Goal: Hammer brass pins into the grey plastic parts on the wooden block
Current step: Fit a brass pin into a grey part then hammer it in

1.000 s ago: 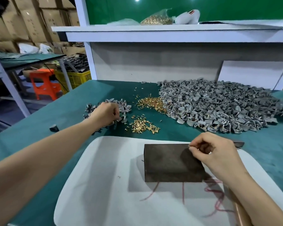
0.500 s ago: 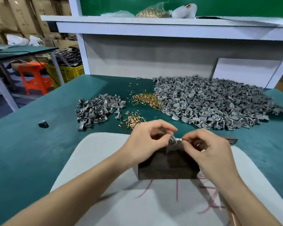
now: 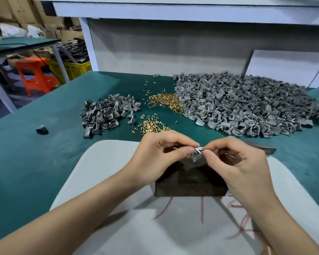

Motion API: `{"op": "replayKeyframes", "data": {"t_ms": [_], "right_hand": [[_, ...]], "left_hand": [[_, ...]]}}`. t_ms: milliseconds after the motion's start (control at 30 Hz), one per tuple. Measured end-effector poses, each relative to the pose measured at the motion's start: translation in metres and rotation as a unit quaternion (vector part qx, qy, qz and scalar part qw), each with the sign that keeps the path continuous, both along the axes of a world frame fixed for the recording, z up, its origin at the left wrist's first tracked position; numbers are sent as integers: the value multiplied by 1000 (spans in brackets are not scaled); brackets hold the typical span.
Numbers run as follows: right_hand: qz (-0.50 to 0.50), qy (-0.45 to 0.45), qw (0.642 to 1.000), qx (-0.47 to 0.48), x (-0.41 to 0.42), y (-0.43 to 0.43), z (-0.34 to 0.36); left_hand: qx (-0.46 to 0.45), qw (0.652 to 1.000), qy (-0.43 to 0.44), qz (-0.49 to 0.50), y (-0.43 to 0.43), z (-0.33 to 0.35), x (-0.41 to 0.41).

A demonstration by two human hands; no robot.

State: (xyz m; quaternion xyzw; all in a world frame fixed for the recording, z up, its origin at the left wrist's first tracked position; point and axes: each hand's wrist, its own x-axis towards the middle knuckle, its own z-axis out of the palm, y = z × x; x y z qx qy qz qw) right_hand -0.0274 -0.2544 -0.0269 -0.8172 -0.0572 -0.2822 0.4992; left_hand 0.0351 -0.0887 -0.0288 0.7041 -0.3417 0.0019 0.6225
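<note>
Both hands meet over the far edge of the wooden block. The left hand pinches a single grey plastic part tightly between thumb and forefinger, the other fingers curled underneath. The right hand closes thumb and forefinger narrowly on the part's upper right corner. Whether a pin sits between those fingertips cannot be told. The part hangs just above the block's top face, between the two grips.

The block stands directly under the grip on a white board scrawled with red marks. Just beyond the right knuckles a dark metal piece pokes out, and what it is cannot be told.

Past the grip, on the green table, lies a small heap of brass pins, with a second heap farther off. Beyond and to the right spreads a large pile of grey parts. Beyond and to the left sits a smaller pile, and one lone part lies well apart on the left.

Behind the table rise a white shelf frame and a leaning white panel. Far left stand an orange stool, a yellow crate and cardboard boxes.
</note>
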Motion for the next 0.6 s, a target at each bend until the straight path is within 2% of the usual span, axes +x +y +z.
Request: {"op": "replayKeyframes", "data": {"t_ms": [100,267,433,600], "right_hand": [[23,-19,1000,-2,-3,6,1],[-28,-8,997,-68,-2,7,1],[69,27,988,135,-2,10,0],[91,33,977,188,-3,12,2]], "left_hand": [[-15,1000,17,1,0,0,-2],[-16,998,58,-27,0,3,-2],[-65,989,121,-49,0,6,-4],[-84,985,136,-62,-1,9,-6]]}}
